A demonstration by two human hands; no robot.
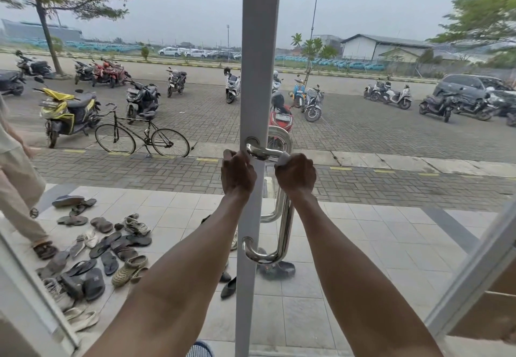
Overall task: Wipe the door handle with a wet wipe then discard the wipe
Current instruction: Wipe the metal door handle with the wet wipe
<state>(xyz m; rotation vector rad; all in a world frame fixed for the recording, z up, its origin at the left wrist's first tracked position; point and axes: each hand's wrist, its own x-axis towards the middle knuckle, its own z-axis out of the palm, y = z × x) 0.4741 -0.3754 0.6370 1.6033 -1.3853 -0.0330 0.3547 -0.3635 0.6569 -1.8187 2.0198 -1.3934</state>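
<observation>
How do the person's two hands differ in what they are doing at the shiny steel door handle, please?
The right hand presses a white wet wipe against the top bend of the shiny steel door handle; the left hand shows no wipe and grips the grey door frame beside the handle's upper mount. Both are closed at the same height.

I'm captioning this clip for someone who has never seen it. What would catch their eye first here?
Two hands at centre: the right hand presses a white wet wipe on the top bend of the shiny door handle, while the left hand grips the door frame. At lower left, a heap of sandals lies on the tiles; beyond the glass stand parked scooters.
</observation>
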